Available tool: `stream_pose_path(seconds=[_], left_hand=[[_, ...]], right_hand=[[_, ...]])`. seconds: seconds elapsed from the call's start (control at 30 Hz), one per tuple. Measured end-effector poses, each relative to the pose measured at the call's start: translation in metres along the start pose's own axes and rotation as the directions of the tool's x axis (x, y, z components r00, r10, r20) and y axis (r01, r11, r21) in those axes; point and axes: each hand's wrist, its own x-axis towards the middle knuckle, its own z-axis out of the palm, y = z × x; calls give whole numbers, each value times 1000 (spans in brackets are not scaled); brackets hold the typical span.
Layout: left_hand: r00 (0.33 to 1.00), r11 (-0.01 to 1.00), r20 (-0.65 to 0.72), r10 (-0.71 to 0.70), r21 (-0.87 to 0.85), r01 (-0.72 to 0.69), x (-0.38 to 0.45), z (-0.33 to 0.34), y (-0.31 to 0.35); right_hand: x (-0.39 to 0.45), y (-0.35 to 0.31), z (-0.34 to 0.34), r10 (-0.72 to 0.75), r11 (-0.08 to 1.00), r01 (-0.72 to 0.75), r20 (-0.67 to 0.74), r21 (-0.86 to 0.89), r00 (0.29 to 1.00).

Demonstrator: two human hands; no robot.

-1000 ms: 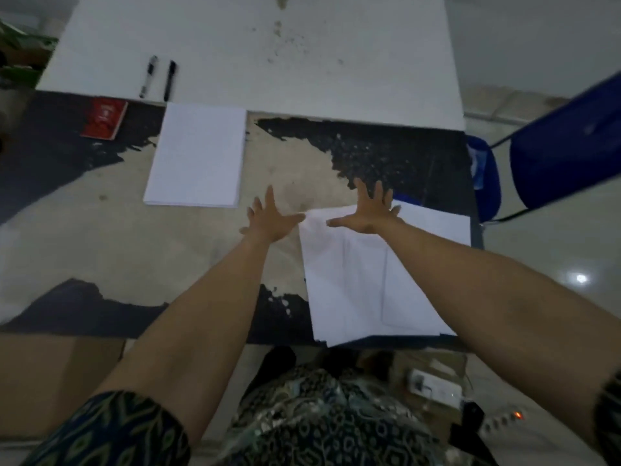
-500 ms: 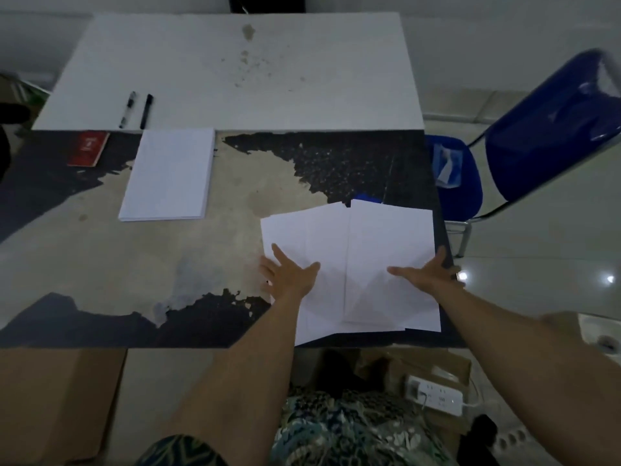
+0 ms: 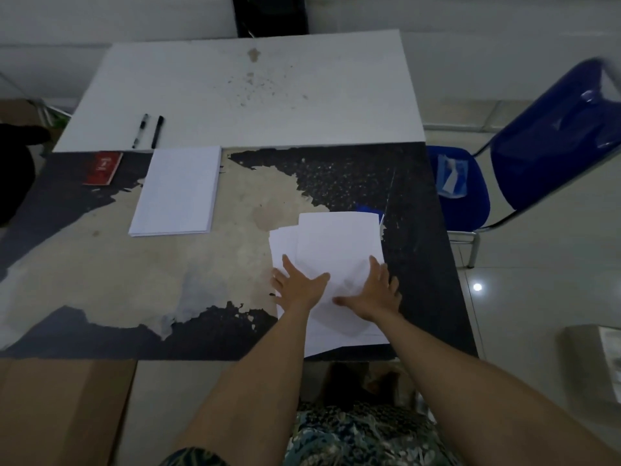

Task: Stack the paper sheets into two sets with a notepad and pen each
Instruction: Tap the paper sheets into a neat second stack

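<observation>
Pressing flat on the loose paper sheets (image 3: 336,243) at the lower right of the frame, both hands are lying with fingers spread — the left hand (image 3: 299,285) on the sheets' left edge, the right hand (image 3: 378,292) on their right side, neither grip closed around anything. These sheets are fanned and overlapping, not squared, and their near edge is reaching the front rim of the tabletop (image 3: 100,280). A neat stack of paper (image 3: 178,191) is sitting well apart at upper centre-left, with a red notepad (image 3: 102,168) just beside it to the left and two pens (image 3: 148,131) lying side by side above it on the white board. A patch of blue (image 3: 368,209) is peeking out from under the far edge of the loose sheets; what it is cannot be told. Paper like this is likely light, limp and slippery sheet on sheet, so flat palms will probably slide the top leaves more than the lower ones. Squaring it looks best done by cupping the two long edges and nudging inward — then pinching the whole pile along one edge, with a palm beneath, to lift it without it drooping or spilling.
</observation>
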Motion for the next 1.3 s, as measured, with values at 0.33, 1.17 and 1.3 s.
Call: stream_pose_path(seconds=[0.33,1.17,1.3], left_hand=[[981,945,-127,-146,-312,100,7,-14,0],[980,689,155,126,-724,26,20,-91,-22],[952,596,52,301,-789,-146,19,-142,1]], right_hand=[[8,-30,-3,170,935,-114,-142,335,975],[8,-60,-67,-195,747,-41,277,664,941],[21,-93,-87,-277,692,61,186,719,943]])
